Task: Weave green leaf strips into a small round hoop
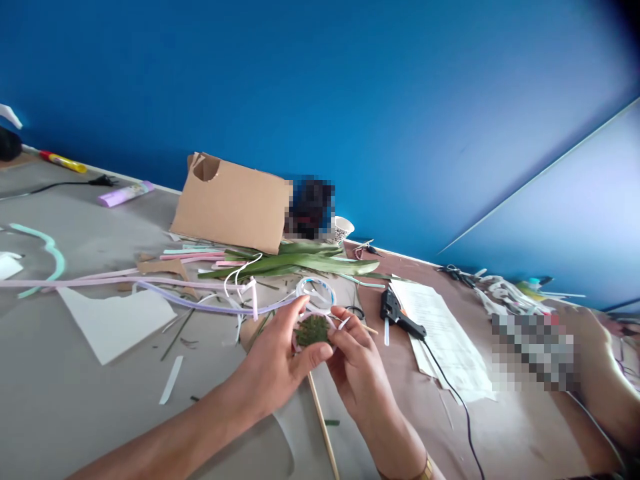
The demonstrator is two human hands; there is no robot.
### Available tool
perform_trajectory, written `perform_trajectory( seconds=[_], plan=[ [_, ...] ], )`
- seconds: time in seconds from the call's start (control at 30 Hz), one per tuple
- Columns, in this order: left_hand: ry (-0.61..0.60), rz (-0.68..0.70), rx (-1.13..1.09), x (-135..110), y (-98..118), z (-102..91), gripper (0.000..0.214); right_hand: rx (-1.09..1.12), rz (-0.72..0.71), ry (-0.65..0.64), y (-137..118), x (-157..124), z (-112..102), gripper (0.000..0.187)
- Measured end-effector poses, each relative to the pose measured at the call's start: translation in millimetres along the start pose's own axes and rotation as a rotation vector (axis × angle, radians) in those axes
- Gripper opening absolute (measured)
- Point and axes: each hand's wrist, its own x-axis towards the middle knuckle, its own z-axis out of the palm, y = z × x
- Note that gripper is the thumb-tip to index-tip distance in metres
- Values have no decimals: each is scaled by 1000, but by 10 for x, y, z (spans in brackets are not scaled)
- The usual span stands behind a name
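Observation:
A small round piece [313, 331], filled with cut green bits and edged in pale pink, is between my hands above the table. My left hand [273, 357] curls round its left side, thumb across the lower edge. At its right edge, my right hand [357, 357] pinches a narrow white strip [344, 323] that pokes out between the fingers. A thin wooden stick [323, 427] runs down below the round piece; whether the two are joined is hidden by my hands. Just beyond lies a tape roll [326, 285].
A black glue gun [400, 315] with a cord lies beside printed sheets [445, 333]. Long green leaves [320, 262], foam strips [195, 285] and a cut white sheet [117, 323] spread leftward. A cardboard box [233, 203] stands against the blue wall. Another person's arm [603, 380] rests at far right.

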Motion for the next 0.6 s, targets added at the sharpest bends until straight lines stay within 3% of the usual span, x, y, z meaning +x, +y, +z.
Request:
perform_trajectory(
  seconds=[0.13,0.2,0.33,0.47,0.6],
  plan=[
    [-79,-352,-426,72,52,-26,70,30,-43,-60,18,3,2,47],
    [-73,-451,-566,91,66,-20,66,40,-36,-84,35,6,11,50],
    [-44,-422,-694,91,36,19,56,63,2,-123,57,12,3,54],
    [-43,-393,-716,82,11,46,40,68,79,-238,47,32,-41,53],
    [-49,-396,-678,81,61,47,39,89,168,-334,22,69,-80,50]
  ],
)
